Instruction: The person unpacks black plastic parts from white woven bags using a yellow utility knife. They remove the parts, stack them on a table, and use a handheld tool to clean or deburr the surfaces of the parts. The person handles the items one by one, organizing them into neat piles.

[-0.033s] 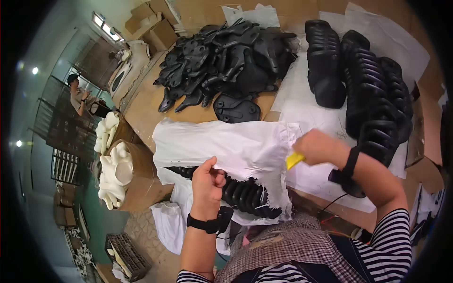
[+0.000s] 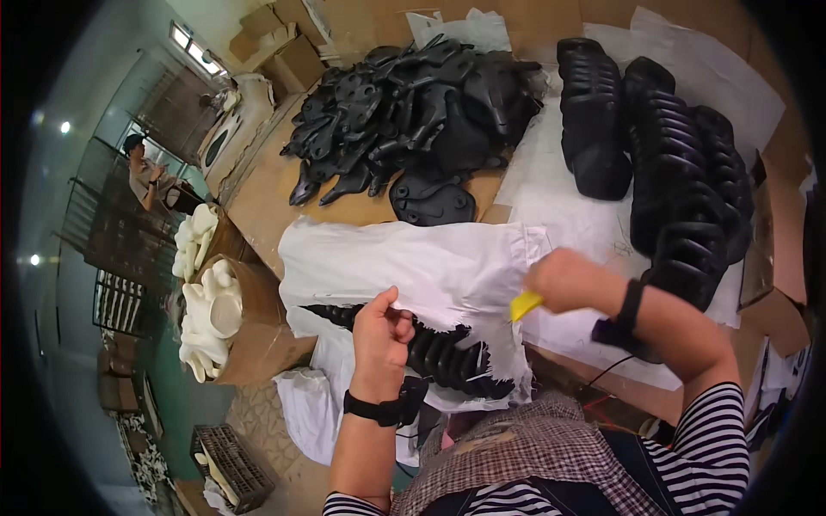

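A white woven sack [image 2: 387, 258] lies across the near edge of the table, with a ragged torn opening along its near side. Black ribbed parts [image 2: 443, 357] show through that opening. My left hand [image 2: 383, 340] is closed at the torn edge, fingers curled and thumb up, gripping the sack. At the sack's right end, my right hand [image 2: 572, 279] is closed around a small yellow tool [image 2: 523, 304]. Motion blurs this hand, and only the tool's yellow end sticks out, so its kind is unclear.
A heap of black moulded pieces [image 2: 413, 112] covers the far table. Long black ribbed parts [image 2: 680, 181] lie on white sheeting at right. Cartons of cream-coloured pieces [image 2: 211, 318] stand at left, above a dark crate [image 2: 228, 469]. A person [image 2: 151, 176] is in the left background.
My right hand has shifted slightly left and down with the yellow tool, closer to the sack's right end. The left hand stays at the torn edge.
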`<state>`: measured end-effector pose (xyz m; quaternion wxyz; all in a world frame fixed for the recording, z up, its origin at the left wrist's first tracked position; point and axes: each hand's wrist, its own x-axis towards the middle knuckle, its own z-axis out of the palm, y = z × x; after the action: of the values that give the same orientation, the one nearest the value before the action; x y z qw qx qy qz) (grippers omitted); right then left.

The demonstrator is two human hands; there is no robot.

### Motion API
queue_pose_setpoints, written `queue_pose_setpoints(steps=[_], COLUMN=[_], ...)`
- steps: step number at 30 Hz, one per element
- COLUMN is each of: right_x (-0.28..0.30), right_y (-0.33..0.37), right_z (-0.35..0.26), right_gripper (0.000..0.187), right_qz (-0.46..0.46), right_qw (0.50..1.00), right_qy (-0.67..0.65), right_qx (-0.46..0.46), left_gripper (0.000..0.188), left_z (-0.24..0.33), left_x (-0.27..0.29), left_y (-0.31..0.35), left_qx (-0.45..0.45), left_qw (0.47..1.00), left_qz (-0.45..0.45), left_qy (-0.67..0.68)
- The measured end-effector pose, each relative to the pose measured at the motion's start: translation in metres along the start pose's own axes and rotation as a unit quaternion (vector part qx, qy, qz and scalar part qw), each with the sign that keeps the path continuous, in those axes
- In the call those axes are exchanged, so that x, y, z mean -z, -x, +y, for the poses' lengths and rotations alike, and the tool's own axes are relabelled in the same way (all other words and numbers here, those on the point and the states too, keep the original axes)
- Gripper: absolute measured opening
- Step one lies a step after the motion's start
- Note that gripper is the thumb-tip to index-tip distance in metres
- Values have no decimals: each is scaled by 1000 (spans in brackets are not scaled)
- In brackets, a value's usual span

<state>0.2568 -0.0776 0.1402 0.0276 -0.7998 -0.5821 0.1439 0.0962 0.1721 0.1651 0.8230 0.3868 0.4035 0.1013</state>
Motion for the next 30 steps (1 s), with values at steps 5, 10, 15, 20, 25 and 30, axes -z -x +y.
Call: queue_pose_setpoints(steps=[5, 10, 15, 20, 25, 30], right_x=[-15, 11, 17, 39, 69, 63], right_y=[-51, -34, -76, -37, -75, -110], right_z=[-8, 27, -3, 104, 17, 67], right_gripper=[14, 16, 14, 12, 15, 22], right_qz=[103, 39, 108, 37, 70, 10], right_qw=[993, 994, 993, 974, 993, 982], right_qy=[32, 76, 52, 140, 93, 74], right_qx=[-49, -73, 24, -172, 11, -173], left_gripper=[12, 11, 14, 19, 23, 22], left_z=[-1, 65, 83, 127, 158, 212], left_x=[4, -8, -15, 4, -3, 14], left_y=[10, 34, 26, 29, 16, -20], left_qx=[-9, -123, -124, -168, -224, -210], left_qw=[1000, 991, 991, 980, 970, 971], left_qz=[-8, -5, -39, -60, -61, -109], left_qy=[-13, 46, 40, 91, 65, 15])
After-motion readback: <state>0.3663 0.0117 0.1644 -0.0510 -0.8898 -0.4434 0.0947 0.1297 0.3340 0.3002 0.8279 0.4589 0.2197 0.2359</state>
